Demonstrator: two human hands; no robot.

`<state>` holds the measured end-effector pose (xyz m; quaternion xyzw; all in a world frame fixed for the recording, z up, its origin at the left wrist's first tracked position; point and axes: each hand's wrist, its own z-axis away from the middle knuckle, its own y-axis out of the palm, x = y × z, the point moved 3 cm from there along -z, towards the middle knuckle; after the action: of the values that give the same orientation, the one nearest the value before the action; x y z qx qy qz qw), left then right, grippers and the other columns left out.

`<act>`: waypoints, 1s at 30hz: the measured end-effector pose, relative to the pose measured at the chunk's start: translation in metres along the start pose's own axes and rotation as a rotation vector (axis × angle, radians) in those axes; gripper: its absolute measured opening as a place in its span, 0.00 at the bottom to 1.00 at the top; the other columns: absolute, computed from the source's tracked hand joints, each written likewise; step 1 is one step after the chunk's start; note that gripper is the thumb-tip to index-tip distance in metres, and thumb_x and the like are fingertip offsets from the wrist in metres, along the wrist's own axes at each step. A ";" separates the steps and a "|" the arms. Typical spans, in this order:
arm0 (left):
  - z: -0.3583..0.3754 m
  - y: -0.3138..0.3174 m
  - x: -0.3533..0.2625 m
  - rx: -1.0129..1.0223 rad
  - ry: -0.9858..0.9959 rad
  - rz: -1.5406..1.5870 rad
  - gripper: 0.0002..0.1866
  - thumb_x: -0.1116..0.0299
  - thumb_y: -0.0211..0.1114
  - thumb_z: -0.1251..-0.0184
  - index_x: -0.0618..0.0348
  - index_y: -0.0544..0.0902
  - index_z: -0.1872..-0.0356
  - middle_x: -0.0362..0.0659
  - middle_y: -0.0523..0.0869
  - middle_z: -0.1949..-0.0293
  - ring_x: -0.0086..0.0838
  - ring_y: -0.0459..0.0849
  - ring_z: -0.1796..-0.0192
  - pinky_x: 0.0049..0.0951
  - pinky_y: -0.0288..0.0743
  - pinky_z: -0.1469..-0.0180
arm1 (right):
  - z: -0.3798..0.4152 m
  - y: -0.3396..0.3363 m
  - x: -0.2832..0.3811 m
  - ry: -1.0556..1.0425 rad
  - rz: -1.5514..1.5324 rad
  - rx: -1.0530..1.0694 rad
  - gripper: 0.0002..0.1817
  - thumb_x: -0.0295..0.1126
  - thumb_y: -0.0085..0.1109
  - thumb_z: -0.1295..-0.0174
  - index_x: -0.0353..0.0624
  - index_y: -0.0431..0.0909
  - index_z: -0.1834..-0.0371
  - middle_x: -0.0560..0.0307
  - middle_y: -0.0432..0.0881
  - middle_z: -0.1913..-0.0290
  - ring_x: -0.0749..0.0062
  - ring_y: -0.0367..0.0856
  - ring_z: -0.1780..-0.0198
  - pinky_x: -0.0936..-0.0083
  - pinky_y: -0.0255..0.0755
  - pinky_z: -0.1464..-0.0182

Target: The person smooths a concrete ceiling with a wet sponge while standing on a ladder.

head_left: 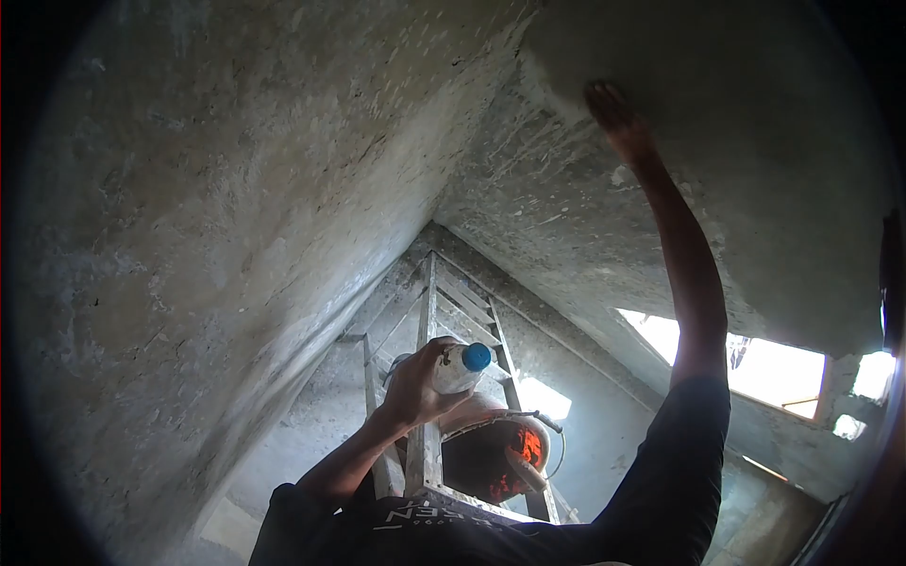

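My left hand [415, 385] is wrapped round a whitish plastic bottle [455, 374] with a blue cap [476, 357], held tilted in front of the ladder. High on the right, my right hand [613, 111] lies with its fingers stretched out against the grey plastered slope [755, 151]; it is slightly blurred. I make out no tool in it. Smoother, darker plaster lies around and to the right of that hand, while the surface to its left is rough and streaked.
A stepladder [427, 325] stands right below me. A bucket [491, 407] with a wire handle, orange-red marks and a pale tool-like piece in it sits by its top. Another rough plastered slope [236, 189] rises on the left. Bright openings [769, 373] pierce the right wall.
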<state>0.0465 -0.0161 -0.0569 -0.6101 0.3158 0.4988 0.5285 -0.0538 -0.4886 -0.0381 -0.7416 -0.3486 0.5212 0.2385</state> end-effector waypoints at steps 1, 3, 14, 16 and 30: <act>0.001 -0.001 0.000 0.005 -0.006 0.006 0.30 0.65 0.78 0.56 0.55 0.73 0.50 0.49 0.85 0.61 0.46 0.87 0.61 0.39 0.82 0.60 | 0.002 -0.001 0.003 0.000 0.000 0.001 0.25 0.26 0.58 0.49 0.43 0.76 0.44 0.58 0.76 0.40 0.66 0.72 0.36 0.71 0.68 0.33; 0.002 -0.001 0.001 -0.008 0.022 0.014 0.30 0.64 0.78 0.56 0.55 0.73 0.50 0.48 0.85 0.61 0.46 0.87 0.61 0.39 0.82 0.60 | 0.003 -0.001 0.012 -0.037 0.003 0.129 0.25 0.28 0.58 0.50 0.41 0.76 0.45 0.55 0.76 0.40 0.65 0.71 0.35 0.71 0.66 0.31; 0.003 0.007 0.005 0.010 0.053 0.020 0.31 0.66 0.79 0.56 0.57 0.73 0.49 0.48 0.84 0.61 0.41 0.87 0.60 0.36 0.82 0.58 | -0.001 -0.002 0.002 -0.086 0.072 0.124 0.26 0.26 0.58 0.51 0.39 0.75 0.44 0.52 0.75 0.39 0.62 0.71 0.35 0.70 0.68 0.34; 0.004 0.005 0.003 0.007 0.059 0.022 0.31 0.66 0.79 0.56 0.58 0.73 0.50 0.48 0.84 0.61 0.41 0.87 0.60 0.36 0.82 0.58 | 0.001 -0.010 0.007 -0.050 0.066 0.214 0.29 0.24 0.59 0.52 0.39 0.73 0.40 0.51 0.73 0.37 0.61 0.71 0.34 0.69 0.69 0.34; 0.005 0.000 0.005 -0.006 0.048 -0.011 0.32 0.65 0.79 0.56 0.57 0.72 0.49 0.50 0.85 0.63 0.42 0.87 0.61 0.37 0.82 0.59 | 0.041 0.009 0.023 0.147 -0.453 0.923 0.22 0.23 0.52 0.45 0.49 0.78 0.45 0.55 0.77 0.41 0.61 0.75 0.39 0.68 0.71 0.37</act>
<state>0.0468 -0.0108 -0.0610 -0.6252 0.3233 0.4821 0.5217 -0.0847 -0.4771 -0.0731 -0.4996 -0.2166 0.5024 0.6716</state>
